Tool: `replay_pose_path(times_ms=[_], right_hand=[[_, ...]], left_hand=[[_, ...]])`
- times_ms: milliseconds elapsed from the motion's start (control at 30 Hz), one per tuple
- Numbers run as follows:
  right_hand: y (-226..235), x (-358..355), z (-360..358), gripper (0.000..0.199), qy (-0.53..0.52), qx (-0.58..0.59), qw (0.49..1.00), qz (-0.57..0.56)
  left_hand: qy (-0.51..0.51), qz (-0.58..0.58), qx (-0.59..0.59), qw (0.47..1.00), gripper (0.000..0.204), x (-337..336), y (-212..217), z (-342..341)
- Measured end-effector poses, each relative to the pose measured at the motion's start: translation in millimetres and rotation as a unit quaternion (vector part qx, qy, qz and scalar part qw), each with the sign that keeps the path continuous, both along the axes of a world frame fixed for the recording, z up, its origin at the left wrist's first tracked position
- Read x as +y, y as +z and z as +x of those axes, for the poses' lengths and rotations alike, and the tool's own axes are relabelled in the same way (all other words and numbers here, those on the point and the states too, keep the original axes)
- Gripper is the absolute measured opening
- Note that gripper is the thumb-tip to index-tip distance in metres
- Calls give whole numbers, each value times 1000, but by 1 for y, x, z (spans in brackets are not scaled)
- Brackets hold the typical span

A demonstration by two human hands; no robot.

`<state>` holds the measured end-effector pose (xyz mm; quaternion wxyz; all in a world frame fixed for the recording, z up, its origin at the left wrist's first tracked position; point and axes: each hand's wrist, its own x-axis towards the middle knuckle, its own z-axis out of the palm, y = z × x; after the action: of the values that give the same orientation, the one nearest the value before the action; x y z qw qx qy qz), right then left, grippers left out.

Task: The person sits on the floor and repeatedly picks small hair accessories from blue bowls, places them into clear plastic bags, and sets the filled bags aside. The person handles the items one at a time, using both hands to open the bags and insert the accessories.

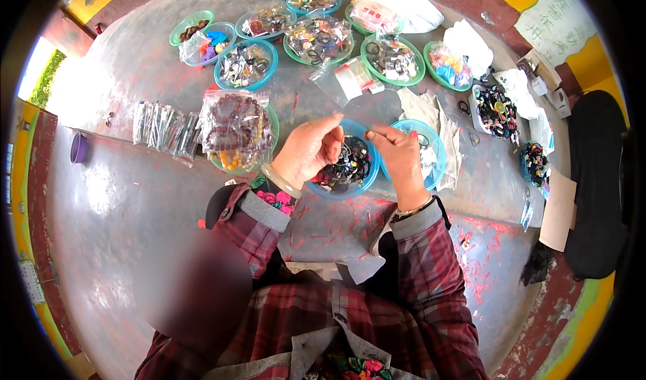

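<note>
Both hands, left hand (306, 150) and right hand (398, 156), pinch something too small to identify above blue bowl (371, 178); probably light, best pinched at its ends.

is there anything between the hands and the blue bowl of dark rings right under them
Nothing visible stands in the way. The left hand and right hand hang just above the round blue plastic bowl of dark rings, fingertips pinched toward each other. Whether they hold something thin between them cannot be told.

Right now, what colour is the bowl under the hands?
Blue bowl, seen in the head view.
</note>
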<state>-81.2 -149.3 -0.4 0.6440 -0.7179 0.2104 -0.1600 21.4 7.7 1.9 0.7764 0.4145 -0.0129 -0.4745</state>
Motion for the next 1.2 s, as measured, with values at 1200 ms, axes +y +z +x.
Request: replay_pose_path(times_ms=[1200], right_hand=[[4, 3, -6, 10, 59, -31, 965, 254]], left_hand=[[-28, 43, -201, 978, 19, -4, 4, -8]])
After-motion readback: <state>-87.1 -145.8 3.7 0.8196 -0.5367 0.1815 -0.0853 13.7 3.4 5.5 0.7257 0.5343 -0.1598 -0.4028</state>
